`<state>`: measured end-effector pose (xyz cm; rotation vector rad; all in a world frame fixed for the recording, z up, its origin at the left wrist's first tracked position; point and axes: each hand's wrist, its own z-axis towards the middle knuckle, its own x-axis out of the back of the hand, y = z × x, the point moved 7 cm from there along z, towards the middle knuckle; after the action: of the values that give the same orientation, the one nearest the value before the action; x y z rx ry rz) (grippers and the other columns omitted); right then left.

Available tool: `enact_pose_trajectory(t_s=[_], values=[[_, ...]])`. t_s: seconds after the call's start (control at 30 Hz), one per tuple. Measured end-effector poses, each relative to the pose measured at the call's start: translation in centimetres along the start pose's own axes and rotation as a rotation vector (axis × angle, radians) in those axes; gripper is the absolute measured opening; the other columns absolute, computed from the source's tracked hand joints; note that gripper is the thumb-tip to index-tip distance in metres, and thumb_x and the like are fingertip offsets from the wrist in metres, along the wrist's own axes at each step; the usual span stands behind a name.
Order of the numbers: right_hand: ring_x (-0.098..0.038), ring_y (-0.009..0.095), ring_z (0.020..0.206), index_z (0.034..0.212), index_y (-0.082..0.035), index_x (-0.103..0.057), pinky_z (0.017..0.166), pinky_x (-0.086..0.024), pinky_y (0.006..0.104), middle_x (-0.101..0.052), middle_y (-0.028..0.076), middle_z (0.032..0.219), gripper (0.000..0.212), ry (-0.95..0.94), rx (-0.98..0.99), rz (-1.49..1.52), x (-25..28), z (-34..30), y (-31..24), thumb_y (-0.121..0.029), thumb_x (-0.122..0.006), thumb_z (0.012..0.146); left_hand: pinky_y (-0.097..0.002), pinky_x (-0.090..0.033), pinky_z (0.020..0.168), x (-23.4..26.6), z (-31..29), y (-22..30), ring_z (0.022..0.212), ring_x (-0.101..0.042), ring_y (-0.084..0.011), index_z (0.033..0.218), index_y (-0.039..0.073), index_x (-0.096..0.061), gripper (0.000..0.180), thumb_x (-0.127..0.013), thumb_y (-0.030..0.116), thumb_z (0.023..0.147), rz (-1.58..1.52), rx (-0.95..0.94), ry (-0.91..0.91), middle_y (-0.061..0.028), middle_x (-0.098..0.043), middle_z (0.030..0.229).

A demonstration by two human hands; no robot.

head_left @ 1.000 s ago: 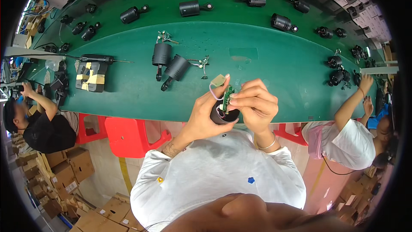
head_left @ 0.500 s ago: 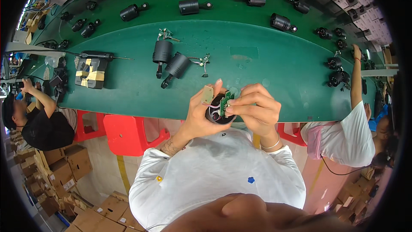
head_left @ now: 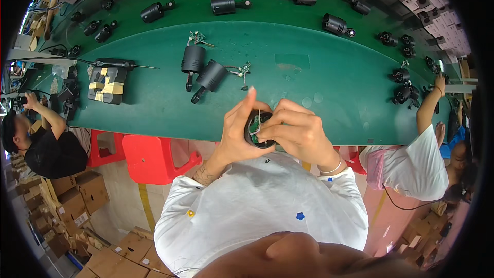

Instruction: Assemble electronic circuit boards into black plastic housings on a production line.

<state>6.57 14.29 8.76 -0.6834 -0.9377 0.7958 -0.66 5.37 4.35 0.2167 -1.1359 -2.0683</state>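
My left hand (head_left: 236, 133) is wrapped round a black cylindrical housing (head_left: 264, 145), its open mouth facing up and its thumb side against the rim. Inside the mouth sits a green circuit board (head_left: 253, 125) with a pale wire beside it. A thin pale edge stands up next to the board. The fingers of my right hand (head_left: 303, 133) are pinched together at the mouth, on the board; their tips are partly hidden. Just beyond my hands, two more black housings (head_left: 193, 59) (head_left: 211, 75) lie on the green table, wired boards (head_left: 242, 70) (head_left: 197, 38) trailing from them.
On the left lies an electric screwdriver (head_left: 116, 63) across a black block with yellow tape (head_left: 107, 86). Several finished-looking black housings (head_left: 223, 5) line the far raised strip. Co-workers sit at both sides (head_left: 54, 144) (head_left: 411, 167). A red stool (head_left: 149, 159) stands at the table edge.
The circuit board, held raised at the mouth before, now sits down inside the housing. My right fingers have moved left and over the opening. The right-hand co-worker's arm has shifted.
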Motion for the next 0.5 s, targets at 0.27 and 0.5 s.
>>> enact_pose_trajectory(t_s=[0.27,0.5], values=[[-0.048,0.015,0.068,0.076,-0.005,-0.075,0.062,-0.043,0.0255,-0.067,0.001,0.078,0.018,0.000,-0.126,0.167,-0.2,0.2,1.7,0.008,-0.070,0.065,-0.0281,-0.045,0.062,0.2,-0.2,-1.8,0.067,-0.056,-0.0195,0.150,0.003,-0.030,0.113,-0.077,0.004,0.047,-0.085,0.181,-0.052,-0.0080,-0.064,0.084],[-0.048,0.014,0.068,0.077,-0.007,-0.075,0.062,-0.043,0.0255,-0.067,0.000,0.078,0.018,0.000,-0.249,0.206,-0.4,-0.2,3.0,0.008,-0.071,0.066,-0.0273,-0.044,0.061,-0.1,0.0,-2.5,0.066,-0.055,-0.0191,0.150,0.002,-0.029,0.113,-0.076,0.003,0.047,-0.042,0.216,-0.165,-0.0078,-0.063,0.082]])
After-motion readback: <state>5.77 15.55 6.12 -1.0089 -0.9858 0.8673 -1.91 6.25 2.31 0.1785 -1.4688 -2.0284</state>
